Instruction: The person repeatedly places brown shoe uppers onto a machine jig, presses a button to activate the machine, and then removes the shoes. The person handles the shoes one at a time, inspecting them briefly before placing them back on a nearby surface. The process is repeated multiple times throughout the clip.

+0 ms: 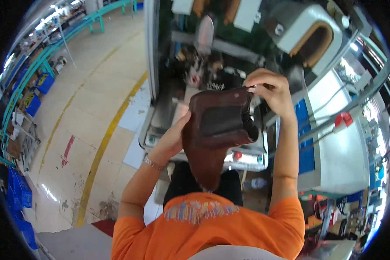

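Observation:
A dark brown leather boot upper (199,143) hangs on its side in front of me, with its toe pointing down toward my lap. On its shaft shows a black elastic side panel (221,120), and its top opening faces right. My left hand (176,135) grips the upper along its left edge, the fingers partly hidden behind the leather. At the far corner of the opening, my right hand (271,89) pinches the top edge, where a small pale bit shows at the fingertips.
Just beyond stands a machine with a metal post (205,32) and padded moulds (318,41) at the upper right. A red button (238,154) sits on its front panel. To the right are a white cabinet (340,151) and a grey pipe; blue bins (44,83) stand far left.

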Motion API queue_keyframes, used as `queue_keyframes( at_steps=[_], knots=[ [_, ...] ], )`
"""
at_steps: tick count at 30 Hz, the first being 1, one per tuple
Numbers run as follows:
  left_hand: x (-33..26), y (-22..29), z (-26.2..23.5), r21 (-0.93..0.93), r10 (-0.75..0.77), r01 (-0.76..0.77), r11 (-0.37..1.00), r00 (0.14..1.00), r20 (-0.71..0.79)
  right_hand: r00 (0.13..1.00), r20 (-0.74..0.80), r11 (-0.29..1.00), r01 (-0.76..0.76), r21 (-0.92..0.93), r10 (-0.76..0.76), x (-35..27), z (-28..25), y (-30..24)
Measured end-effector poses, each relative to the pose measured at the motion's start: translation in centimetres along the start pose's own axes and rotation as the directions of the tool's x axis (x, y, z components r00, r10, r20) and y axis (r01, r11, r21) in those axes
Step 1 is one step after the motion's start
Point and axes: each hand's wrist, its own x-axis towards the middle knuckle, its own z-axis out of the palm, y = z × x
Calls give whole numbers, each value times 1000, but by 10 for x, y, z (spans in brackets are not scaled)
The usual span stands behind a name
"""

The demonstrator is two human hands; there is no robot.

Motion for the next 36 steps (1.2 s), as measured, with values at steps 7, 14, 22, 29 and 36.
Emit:
queue_keyframes(
  at_steps=[7, 14, 22, 29, 36],
  knots=[
    [3, -87, 44, -409, -203, 279, 869, 955, 218, 974, 183, 982, -158, 109, 136, -85, -49, 28],
    [21, -103, 53, -67, -181, 195, 979, 969, 171, 952, 28, 941, -304, 149, 303, -153, -70, 30],
    [28, -123, 65, 29, -281, 280, 960, 952, 119, 961, -74, 943, -244, 225, 267, -196, -79, 36],
    [26, -142, 73, 72, -186, 177, 982, 971, 153, 948, -159, 933, -226, 282, 277, -238, -84, 43],
    [27, -139, 93, -157, -340, 349, 924, 937, 80, 944, -258, 962, -146, 233, 205, -249, -78, 28]
  ],
)
